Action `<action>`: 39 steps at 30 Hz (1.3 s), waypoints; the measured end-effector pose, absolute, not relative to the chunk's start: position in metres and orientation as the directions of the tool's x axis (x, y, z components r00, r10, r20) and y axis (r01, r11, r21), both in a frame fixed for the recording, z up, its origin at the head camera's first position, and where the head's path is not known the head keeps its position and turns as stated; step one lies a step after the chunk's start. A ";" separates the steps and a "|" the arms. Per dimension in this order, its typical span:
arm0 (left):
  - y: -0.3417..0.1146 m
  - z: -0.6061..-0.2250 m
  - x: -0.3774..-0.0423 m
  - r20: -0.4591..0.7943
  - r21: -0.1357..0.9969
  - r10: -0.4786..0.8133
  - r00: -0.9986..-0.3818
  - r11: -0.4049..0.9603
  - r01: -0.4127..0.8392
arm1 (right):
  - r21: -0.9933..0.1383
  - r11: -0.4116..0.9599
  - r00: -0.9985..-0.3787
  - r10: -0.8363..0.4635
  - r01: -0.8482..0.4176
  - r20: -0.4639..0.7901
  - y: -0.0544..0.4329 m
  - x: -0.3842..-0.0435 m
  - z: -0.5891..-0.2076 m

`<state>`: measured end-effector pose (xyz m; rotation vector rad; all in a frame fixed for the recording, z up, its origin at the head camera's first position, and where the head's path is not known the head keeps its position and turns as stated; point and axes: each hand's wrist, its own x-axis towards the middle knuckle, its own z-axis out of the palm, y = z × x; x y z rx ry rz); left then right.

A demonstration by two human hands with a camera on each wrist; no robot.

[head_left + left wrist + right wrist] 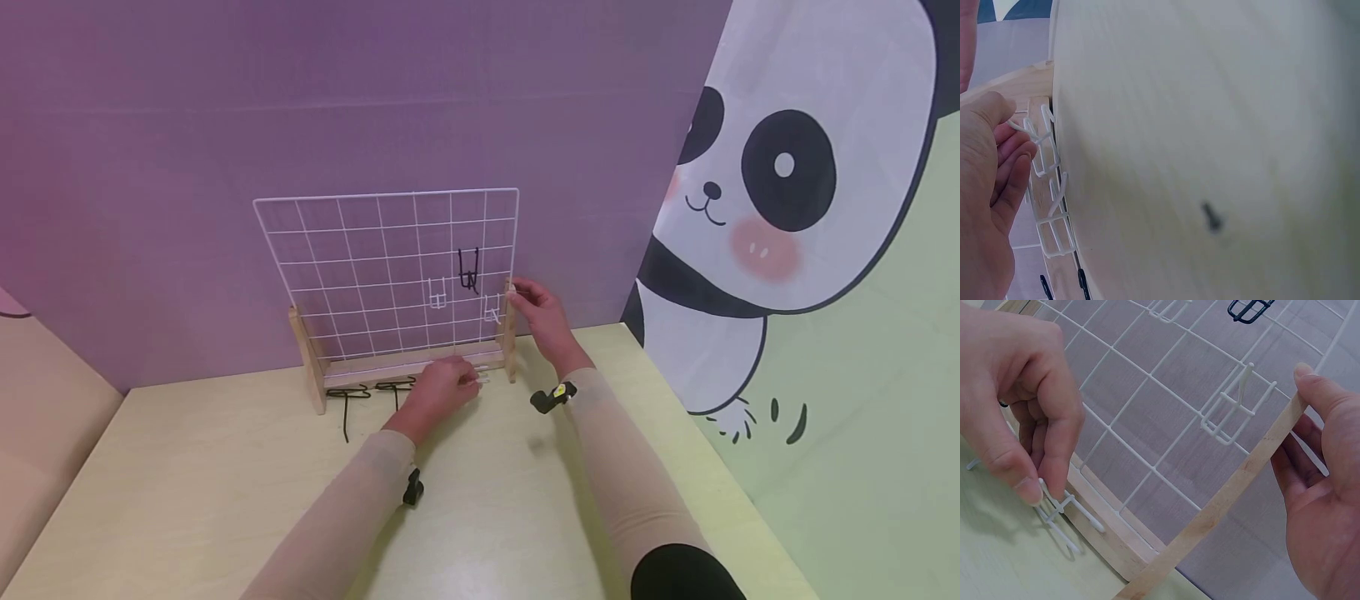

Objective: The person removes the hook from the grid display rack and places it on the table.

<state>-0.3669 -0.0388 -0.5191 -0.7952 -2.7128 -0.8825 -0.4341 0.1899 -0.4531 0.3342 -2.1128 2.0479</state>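
A white wire grid panel (390, 275) stands in a wooden base with side posts (306, 358). My left hand (442, 387) is low at the front of the base and pinches a white wire hook (1060, 509) between thumb and fingertips. In the left wrist view another white hook (1055, 234) lies beside the base. My right hand (546, 321) holds the top of the right wooden post (1235, 478), thumb on one side and fingers behind. Two white hooks (437, 296) (1232, 409) and a black hook (468, 271) hang on the grid's right part.
Black wire hooks (347, 393) lie on the pale table (225, 483) before the base, left of my left hand. A purple backdrop (300, 100) rises behind the grid. To the right is a wall with a panda picture (787, 250).
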 end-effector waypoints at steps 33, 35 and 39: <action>-0.035 -0.521 -0.366 0.200 0.493 0.475 -0.857 0.707 0.507 | -0.962 0.025 -0.962 -0.044 -0.272 0.271 0.190 -0.431 -0.452; -0.035 -0.522 -0.366 0.196 0.502 0.473 -0.859 0.704 0.502 | -0.962 0.029 -0.961 -0.044 -0.273 0.271 0.190 -0.432 -0.452; -0.035 -0.523 -0.367 0.203 0.516 0.471 -0.859 0.694 0.502 | -0.960 0.037 -0.960 -0.050 -0.277 0.275 0.191 -0.432 -0.452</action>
